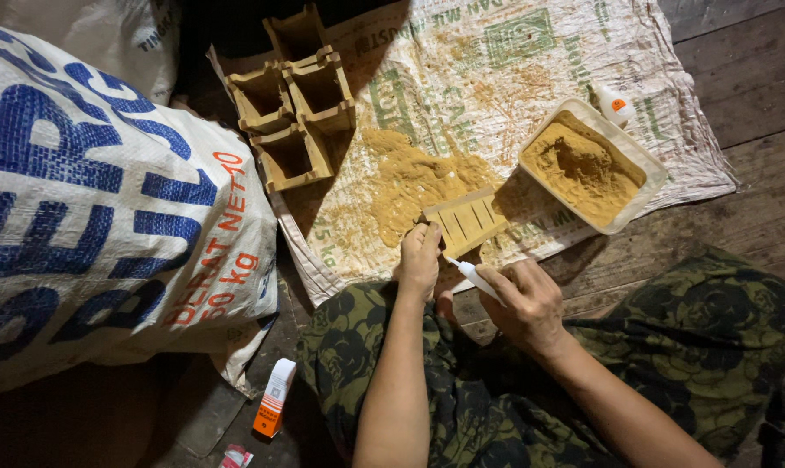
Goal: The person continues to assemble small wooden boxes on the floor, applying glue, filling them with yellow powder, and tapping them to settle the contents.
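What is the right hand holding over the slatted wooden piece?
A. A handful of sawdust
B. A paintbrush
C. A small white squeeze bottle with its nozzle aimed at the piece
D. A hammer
C. The right hand grips a small white squeeze bottle, nozzle pointing at the edge of the slatted wooden piece, which the left hand steadies on the woven sack.
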